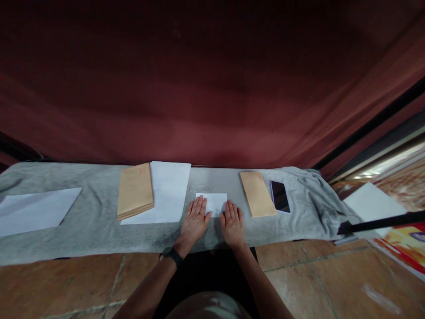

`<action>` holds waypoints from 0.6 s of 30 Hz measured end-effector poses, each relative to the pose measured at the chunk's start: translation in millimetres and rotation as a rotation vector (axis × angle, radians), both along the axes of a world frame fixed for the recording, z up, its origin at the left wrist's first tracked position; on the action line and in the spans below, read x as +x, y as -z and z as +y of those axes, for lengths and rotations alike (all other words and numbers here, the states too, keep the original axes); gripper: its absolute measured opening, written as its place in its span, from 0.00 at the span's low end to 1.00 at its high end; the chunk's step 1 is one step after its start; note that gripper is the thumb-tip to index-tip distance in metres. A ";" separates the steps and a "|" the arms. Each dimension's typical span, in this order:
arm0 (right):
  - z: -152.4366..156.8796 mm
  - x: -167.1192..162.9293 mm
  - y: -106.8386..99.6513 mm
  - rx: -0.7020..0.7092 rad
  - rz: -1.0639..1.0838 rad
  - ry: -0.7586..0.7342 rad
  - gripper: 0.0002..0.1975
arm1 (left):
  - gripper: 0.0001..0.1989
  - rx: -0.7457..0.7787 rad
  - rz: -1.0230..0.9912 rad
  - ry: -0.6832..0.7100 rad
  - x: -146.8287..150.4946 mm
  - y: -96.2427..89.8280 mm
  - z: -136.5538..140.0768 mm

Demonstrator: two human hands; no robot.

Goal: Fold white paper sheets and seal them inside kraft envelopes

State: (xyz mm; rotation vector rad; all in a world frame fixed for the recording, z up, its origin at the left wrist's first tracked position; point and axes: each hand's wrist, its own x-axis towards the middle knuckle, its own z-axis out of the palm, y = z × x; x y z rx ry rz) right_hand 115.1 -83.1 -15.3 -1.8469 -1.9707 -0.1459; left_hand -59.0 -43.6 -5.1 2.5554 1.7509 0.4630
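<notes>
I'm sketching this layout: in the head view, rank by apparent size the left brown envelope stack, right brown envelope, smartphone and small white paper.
1. Left brown envelope stack
2. Right brown envelope
3. Smartphone
Unsure: small white paper, partly under left hand and right hand.

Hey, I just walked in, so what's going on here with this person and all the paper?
A person has the left hand and right hand laid flat on a small white rectangular paper on a grey cloth. To the left, a stack of brown paper envelopes partly covers large white paper. To the right lie a single brown paper envelope and a dark-screened phone.
</notes>
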 end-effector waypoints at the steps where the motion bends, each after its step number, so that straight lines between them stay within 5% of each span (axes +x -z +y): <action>1: 4.0 -1.8 -1.6 -0.003 0.008 -0.018 0.25 | 0.30 0.002 -0.003 -0.002 0.2 -0.8 -0.3; 7: 27.4 -13.2 -6.7 -0.065 0.014 -0.129 0.25 | 0.30 0.001 -0.001 0.006 0.6 1.0 1.5; 18: 36.6 -3.1 2.9 0.005 -0.037 -0.034 0.27 | 0.35 0.045 -0.063 -0.066 2.4 13.9 1.3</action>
